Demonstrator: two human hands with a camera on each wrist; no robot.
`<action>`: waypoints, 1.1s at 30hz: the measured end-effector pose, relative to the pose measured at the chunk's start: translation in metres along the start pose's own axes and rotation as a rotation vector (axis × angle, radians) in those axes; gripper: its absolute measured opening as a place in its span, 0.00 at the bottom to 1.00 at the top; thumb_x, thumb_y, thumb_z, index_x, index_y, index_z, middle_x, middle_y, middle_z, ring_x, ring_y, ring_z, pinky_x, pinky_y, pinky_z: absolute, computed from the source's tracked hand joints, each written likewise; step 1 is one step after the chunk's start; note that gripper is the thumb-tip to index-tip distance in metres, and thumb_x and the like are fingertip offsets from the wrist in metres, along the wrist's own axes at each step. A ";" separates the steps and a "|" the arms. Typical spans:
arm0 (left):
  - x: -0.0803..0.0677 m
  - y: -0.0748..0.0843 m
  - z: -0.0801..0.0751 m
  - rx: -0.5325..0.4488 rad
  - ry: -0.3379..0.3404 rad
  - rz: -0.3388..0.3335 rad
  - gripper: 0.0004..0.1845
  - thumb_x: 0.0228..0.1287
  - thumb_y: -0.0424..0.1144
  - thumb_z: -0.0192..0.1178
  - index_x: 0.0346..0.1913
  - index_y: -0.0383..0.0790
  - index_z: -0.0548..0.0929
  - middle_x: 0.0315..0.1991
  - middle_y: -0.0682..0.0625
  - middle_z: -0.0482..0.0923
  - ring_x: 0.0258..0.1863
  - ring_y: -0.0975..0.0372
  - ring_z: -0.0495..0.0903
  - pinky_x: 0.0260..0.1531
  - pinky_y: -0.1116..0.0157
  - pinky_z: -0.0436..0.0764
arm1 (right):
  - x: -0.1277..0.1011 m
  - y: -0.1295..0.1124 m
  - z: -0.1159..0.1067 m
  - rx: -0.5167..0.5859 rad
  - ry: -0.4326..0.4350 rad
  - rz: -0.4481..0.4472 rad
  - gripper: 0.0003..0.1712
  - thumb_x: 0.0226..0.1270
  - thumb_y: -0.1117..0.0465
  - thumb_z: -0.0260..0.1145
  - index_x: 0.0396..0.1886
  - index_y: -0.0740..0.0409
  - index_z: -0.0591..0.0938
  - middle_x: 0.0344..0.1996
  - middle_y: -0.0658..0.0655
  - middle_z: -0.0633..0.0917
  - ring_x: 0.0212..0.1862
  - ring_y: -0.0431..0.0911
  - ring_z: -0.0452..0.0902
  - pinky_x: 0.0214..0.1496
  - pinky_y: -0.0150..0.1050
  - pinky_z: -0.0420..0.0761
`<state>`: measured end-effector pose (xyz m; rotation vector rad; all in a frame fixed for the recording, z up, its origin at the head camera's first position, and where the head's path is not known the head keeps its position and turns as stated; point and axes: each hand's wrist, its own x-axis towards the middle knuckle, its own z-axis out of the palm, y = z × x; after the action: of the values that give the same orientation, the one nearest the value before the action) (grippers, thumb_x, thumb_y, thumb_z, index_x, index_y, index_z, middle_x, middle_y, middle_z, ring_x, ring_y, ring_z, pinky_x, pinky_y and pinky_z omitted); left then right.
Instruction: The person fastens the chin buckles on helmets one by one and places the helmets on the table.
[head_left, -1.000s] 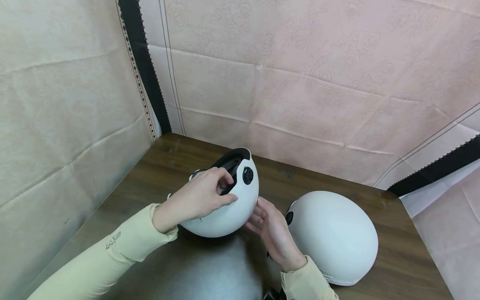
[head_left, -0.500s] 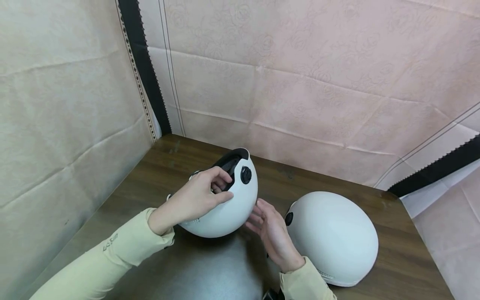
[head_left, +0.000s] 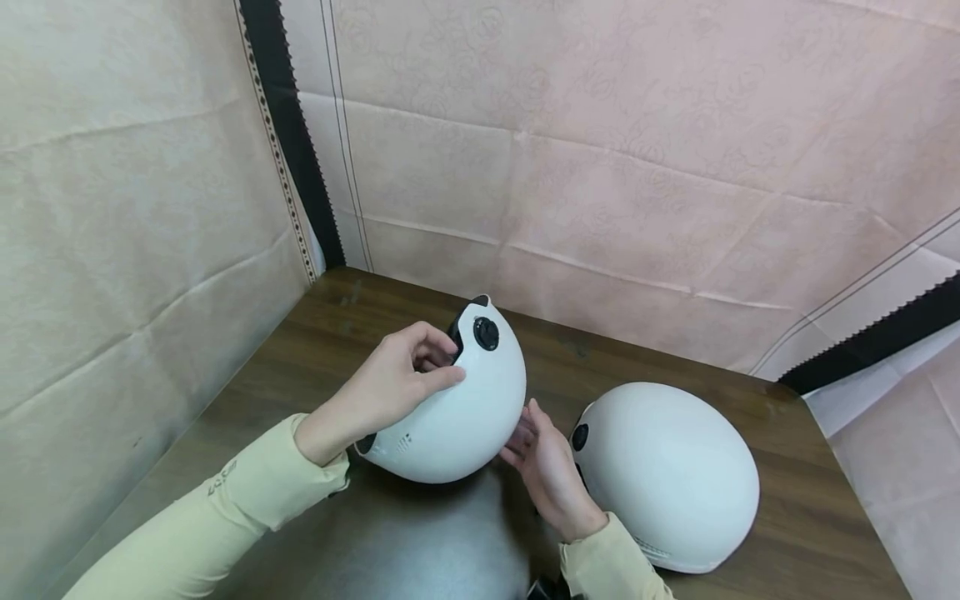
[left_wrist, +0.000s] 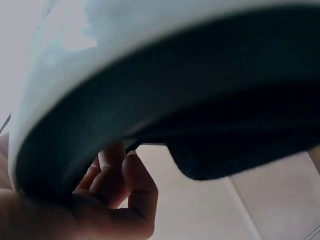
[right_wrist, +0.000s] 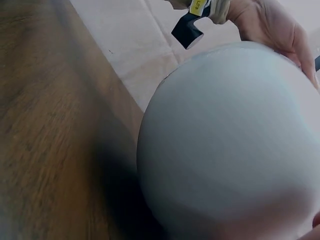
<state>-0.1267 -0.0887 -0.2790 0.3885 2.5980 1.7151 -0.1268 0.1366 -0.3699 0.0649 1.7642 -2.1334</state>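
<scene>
**White helmet (head_left: 468,408) turned shell-up toward me, my left hand (head_left: 382,387) on its edge**

A second ago I could look into the helmet's dark opening; now it has rolled so that the smooth outer shell faces me and only a sliver of black shows at the upper edge. The black round knob (head_left: 486,333) has shifted a little up and to the left, and the small vent holes (head_left: 405,442) low on the shell show more clearly. My left hand has drawn slightly back with the edge, while my right hand (head_left: 551,483) has hardly moved.

The helmet sits between my two hands, over the brown wooden table (head_left: 810,492); I cannot tell whether its underside touches the wood. My left hand grips the near edge, thumb on the outer shell and fingers curled in against the black lining (left_wrist: 165,90). My right hand is loosely open at the other side, its fingertips partly hidden behind the shell; I cannot tell how firmly they press.

Just beyond my right wrist a second white helmet (head_left: 663,467) lies dome up on the table, in the same place as before. Pale patterned cloth (head_left: 600,167) hangs behind the table.
</scene>
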 end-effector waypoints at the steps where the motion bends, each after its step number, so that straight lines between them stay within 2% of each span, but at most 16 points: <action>1: 0.000 -0.001 0.000 -0.007 0.007 -0.007 0.14 0.59 0.39 0.65 0.46 0.40 0.76 0.36 0.50 0.80 0.38 0.59 0.78 0.40 0.60 0.76 | 0.001 0.001 -0.001 0.003 -0.001 0.006 0.35 0.72 0.37 0.42 0.65 0.57 0.67 0.57 0.59 0.75 0.54 0.49 0.72 0.59 0.47 0.67; 6: 0.001 -0.001 0.001 -0.043 0.026 -0.049 0.16 0.59 0.39 0.65 0.47 0.38 0.74 0.36 0.49 0.81 0.39 0.58 0.77 0.41 0.59 0.75 | 0.006 0.006 -0.003 0.009 -0.001 0.051 0.39 0.69 0.32 0.41 0.64 0.56 0.69 0.55 0.59 0.75 0.51 0.49 0.71 0.58 0.46 0.68; 11: 0.000 -0.002 0.002 -0.108 0.033 -0.103 0.19 0.59 0.39 0.66 0.48 0.37 0.72 0.37 0.48 0.82 0.40 0.57 0.77 0.42 0.59 0.74 | 0.010 0.008 -0.006 0.018 -0.075 0.070 0.45 0.64 0.27 0.41 0.67 0.54 0.66 0.58 0.60 0.73 0.53 0.50 0.72 0.57 0.47 0.70; 15: -0.001 -0.003 0.001 -0.145 0.031 -0.123 0.20 0.59 0.40 0.66 0.49 0.37 0.70 0.38 0.47 0.81 0.41 0.57 0.76 0.43 0.59 0.74 | 0.010 0.008 -0.006 0.028 -0.128 0.062 0.44 0.64 0.26 0.40 0.69 0.49 0.63 0.61 0.60 0.71 0.56 0.51 0.71 0.55 0.46 0.71; 23: -0.004 -0.003 0.002 -0.235 0.047 -0.156 0.21 0.59 0.39 0.66 0.49 0.36 0.69 0.41 0.44 0.80 0.41 0.56 0.77 0.43 0.60 0.74 | 0.009 0.007 -0.008 0.027 -0.048 0.081 0.43 0.62 0.26 0.43 0.65 0.49 0.69 0.55 0.58 0.73 0.48 0.50 0.69 0.49 0.44 0.72; 31: -0.005 -0.004 -0.001 -0.332 0.058 -0.175 0.22 0.62 0.39 0.62 0.52 0.33 0.66 0.44 0.40 0.78 0.41 0.54 0.76 0.42 0.60 0.75 | 0.012 0.006 -0.008 0.047 -0.165 0.050 0.39 0.63 0.25 0.36 0.70 0.34 0.59 0.68 0.54 0.62 0.65 0.52 0.61 0.56 0.52 0.68; 33: -0.005 -0.006 -0.004 -0.349 0.058 -0.180 0.24 0.63 0.39 0.62 0.55 0.33 0.65 0.47 0.40 0.77 0.43 0.53 0.76 0.43 0.60 0.75 | 0.012 0.005 -0.008 0.054 -0.169 0.046 0.40 0.63 0.25 0.37 0.70 0.34 0.60 0.68 0.54 0.62 0.65 0.53 0.62 0.57 0.53 0.68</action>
<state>-0.1232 -0.0952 -0.2836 0.0954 2.2193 2.0813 -0.1378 0.1407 -0.3794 -0.0588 1.5945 -2.0888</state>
